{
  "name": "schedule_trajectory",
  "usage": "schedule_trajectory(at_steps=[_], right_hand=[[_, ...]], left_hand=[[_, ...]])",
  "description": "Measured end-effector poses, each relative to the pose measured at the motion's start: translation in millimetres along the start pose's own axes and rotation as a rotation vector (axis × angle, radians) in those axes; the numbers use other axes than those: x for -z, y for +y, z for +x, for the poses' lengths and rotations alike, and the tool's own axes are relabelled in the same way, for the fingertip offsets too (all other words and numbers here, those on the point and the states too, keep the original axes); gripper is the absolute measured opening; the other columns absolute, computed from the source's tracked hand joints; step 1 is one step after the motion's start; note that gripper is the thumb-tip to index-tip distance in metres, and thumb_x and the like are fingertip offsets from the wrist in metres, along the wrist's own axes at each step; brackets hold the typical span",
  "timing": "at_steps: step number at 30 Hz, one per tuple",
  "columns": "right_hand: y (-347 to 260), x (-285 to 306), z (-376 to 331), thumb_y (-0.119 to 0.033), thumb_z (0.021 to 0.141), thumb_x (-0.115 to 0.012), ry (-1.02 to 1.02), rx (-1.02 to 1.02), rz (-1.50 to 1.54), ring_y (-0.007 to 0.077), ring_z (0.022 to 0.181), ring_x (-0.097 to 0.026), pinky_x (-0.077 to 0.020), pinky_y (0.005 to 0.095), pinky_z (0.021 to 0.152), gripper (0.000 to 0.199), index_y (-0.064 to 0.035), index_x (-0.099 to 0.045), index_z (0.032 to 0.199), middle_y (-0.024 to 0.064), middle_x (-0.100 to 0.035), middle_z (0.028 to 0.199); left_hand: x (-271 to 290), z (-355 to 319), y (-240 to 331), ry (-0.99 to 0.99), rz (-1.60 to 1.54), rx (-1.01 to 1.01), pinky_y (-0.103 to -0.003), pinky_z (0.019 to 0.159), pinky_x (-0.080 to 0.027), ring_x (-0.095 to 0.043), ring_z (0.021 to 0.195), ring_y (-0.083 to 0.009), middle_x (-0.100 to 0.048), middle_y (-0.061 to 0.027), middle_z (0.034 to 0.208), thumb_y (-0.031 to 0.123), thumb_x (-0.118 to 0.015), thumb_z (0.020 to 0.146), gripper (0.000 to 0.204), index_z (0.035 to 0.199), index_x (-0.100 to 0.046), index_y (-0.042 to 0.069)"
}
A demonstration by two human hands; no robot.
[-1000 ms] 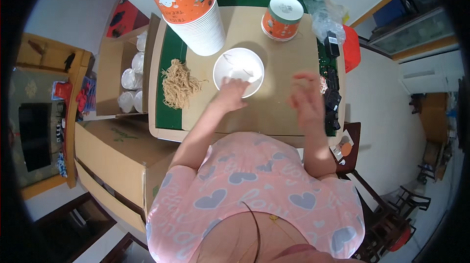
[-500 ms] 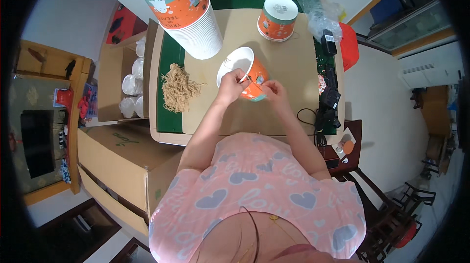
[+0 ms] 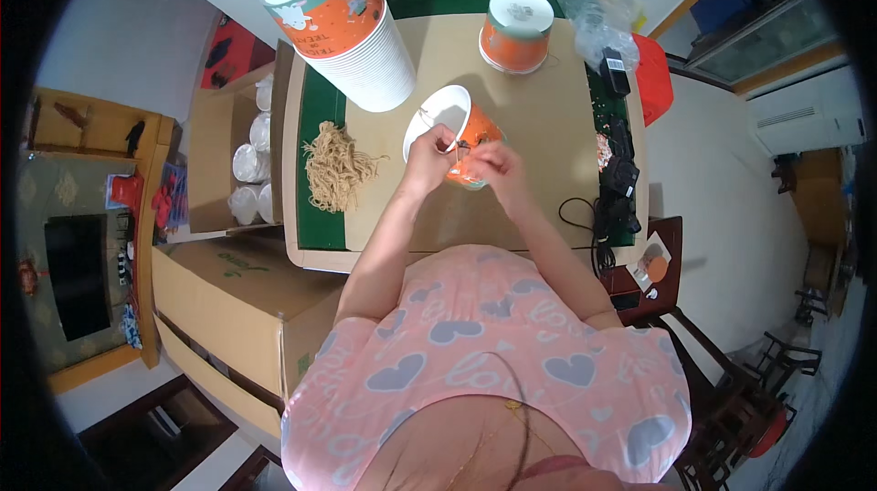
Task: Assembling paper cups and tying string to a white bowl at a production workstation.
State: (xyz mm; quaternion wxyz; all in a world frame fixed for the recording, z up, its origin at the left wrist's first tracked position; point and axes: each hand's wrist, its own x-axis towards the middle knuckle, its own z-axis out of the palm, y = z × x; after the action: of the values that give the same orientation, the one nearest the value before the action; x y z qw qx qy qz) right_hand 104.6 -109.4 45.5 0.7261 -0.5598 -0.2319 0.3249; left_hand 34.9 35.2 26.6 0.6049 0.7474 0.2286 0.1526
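1. Paper cup (image 3: 461, 130): orange outside, white inside, tilted on its side above the tan table (image 3: 548, 107), held between both hands
2. Left hand (image 3: 429, 158): fingers curled onto the cup's rim, pinching it
3. Right hand (image 3: 491, 165): fingers bent against the cup's orange wall; whether they pinch anything there cannot be told
4. Stack of cups (image 3: 352, 30): far left of the table, leaning
5. Single orange cup (image 3: 518, 30): upside down, far side
6. Heap of tan strings (image 3: 336, 165): left of the hands, on the green mat (image 3: 315, 116)
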Motion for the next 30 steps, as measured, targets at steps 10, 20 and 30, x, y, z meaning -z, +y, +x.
schedule_trajectory(at_steps=[10, 20, 30], right_hand=[[28, 21, 21, -0.004, 0.085, -0.057, 0.214, -0.077, 0.048, 0.012, 0.071, -0.061, -0.0501, 0.0231, 0.066, 0.008, 0.0028, -0.058, 0.089, 0.0098, -0.064, 0.082], [28, 11, 23, -0.003, 0.084, -0.058, 0.204, 0.017, -0.092, 0.0071, 0.072, -0.057, -0.048, 0.0213, 0.067, 0.005, -0.0001, -0.056, 0.087, 0.002, -0.06, 0.081], [22, 8, 14, -0.003, 0.084, -0.056, 0.209, 0.254, -0.31, 0.0118, 0.08, -0.06, -0.0489, 0.0254, 0.071, 0.003, -0.0018, -0.056, 0.087, 0.0056, -0.062, 0.09]], left_hand=[[9, 0, 21, -0.144, -0.236, 0.146, -0.025, 0.075, -0.048, -0.06, 0.081, -0.0113, -0.063, -0.0064, 0.092, -0.008, -0.057, 0.076, 0.022, 0.097, -0.06, -0.002], [11, 1, 23, -0.125, -0.208, 0.317, -0.024, 0.069, -0.049, -0.06, 0.073, -0.0117, -0.064, -0.008, 0.083, -0.004, -0.06, 0.076, 0.015, 0.091, -0.062, -0.004], [-3, 10, 15, -0.088, -0.08, 0.141, -0.026, 0.07, -0.049, -0.06, 0.076, -0.0131, -0.065, -0.0082, 0.083, -0.002, -0.059, 0.076, 0.019, 0.094, -0.062, -0.005]])
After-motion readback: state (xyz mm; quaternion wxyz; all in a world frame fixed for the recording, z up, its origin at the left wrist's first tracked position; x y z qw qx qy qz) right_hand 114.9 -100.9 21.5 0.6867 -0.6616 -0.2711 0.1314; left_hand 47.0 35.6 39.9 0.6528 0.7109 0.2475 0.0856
